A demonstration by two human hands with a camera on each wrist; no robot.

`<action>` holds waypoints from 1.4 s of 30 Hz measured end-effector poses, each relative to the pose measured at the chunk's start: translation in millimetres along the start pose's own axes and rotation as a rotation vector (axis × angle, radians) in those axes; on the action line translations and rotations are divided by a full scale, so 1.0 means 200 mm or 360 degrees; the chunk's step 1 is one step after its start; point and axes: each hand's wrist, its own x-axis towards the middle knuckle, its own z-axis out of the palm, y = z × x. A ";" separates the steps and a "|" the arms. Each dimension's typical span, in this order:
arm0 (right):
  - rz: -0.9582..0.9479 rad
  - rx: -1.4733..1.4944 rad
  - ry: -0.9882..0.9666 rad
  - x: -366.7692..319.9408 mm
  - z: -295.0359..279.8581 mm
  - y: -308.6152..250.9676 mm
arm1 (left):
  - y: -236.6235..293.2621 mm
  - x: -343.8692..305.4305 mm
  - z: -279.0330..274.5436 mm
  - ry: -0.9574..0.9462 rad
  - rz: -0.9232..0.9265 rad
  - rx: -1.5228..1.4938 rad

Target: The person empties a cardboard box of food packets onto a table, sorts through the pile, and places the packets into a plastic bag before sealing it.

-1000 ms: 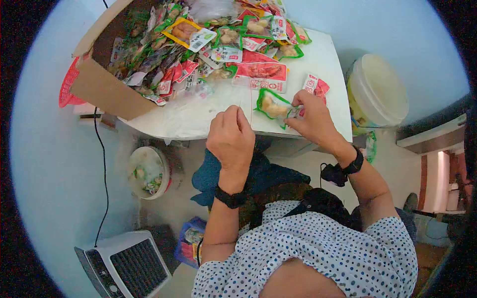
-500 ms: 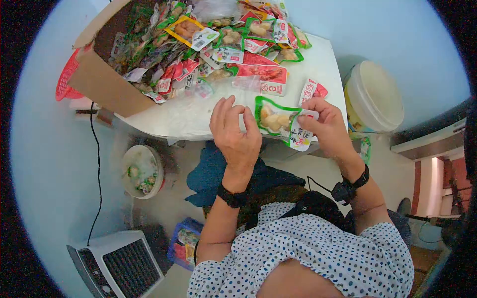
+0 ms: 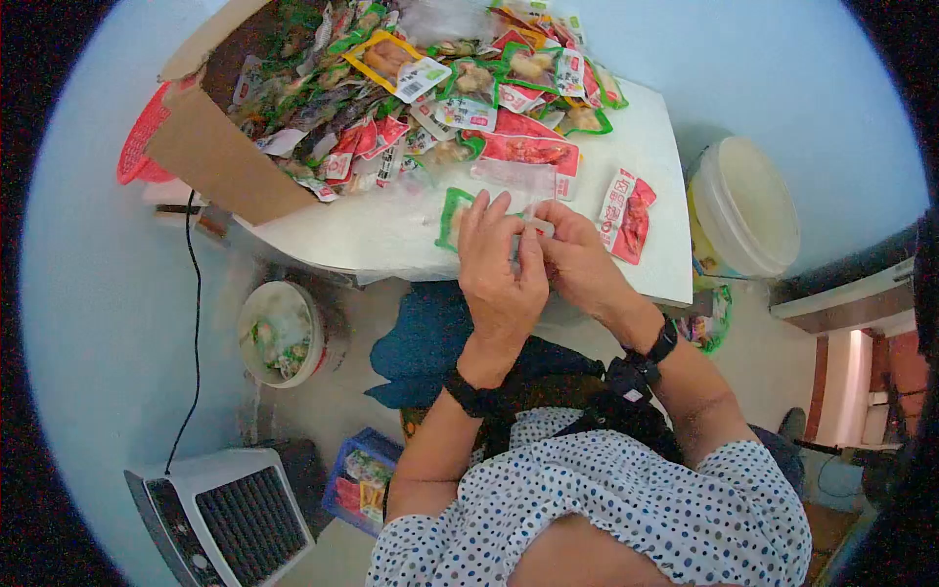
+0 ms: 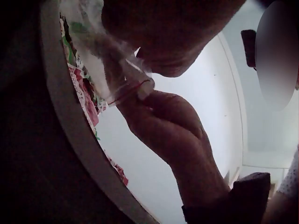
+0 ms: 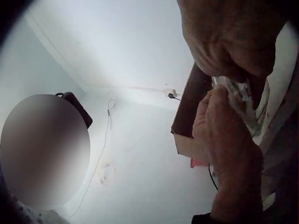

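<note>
A green-edged food packet [image 3: 452, 221] with pale pieces lies across the near part of the table, partly hidden behind my left hand [image 3: 499, 259]. Its white labelled end [image 3: 539, 227] is between the thumb and fingertips of my right hand [image 3: 585, 259]. In the left wrist view, a clear plastic bag [image 4: 122, 79] with a red line along its mouth surrounds part of the packet, right at the right hand's fingertips. The right wrist view has my left hand's fingers [image 5: 216, 93] pinching the clear plastic. Both hands nearly meet.
A cardboard box [image 3: 230, 161] on its side spills many packets onto the white table [image 3: 391, 235]. A red packet [image 3: 626, 215] lies at right. Nearby stand a white bucket [image 3: 745, 205], another bucket [image 3: 315, 338], a blue basket [image 3: 337, 499] and an air cooler [image 3: 230, 519].
The right hand has carried the green-edged packet left to the left hand. The left hand has gone from open fingers to pinching clear plastic. The red packet at right is more exposed.
</note>
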 end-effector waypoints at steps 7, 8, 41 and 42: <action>0.0173 0.0530 -0.0150 0.09 0.14 0.02 | -0.03 0.04 -0.02 -0.0066 -0.0127 -0.0221; 0.0243 0.0517 -0.0203 0.10 0.13 0.02 | -0.04 0.04 -0.02 -0.0068 -0.0128 -0.0255; -0.0970 -0.2154 -0.0512 0.56 0.07 -0.30 | -0.12 -0.03 -0.23 -0.0162 0.0161 0.0051; -0.0915 -0.2274 -0.0618 0.60 0.11 -0.28 | -0.12 -0.03 -0.24 -0.0150 0.0175 0.0067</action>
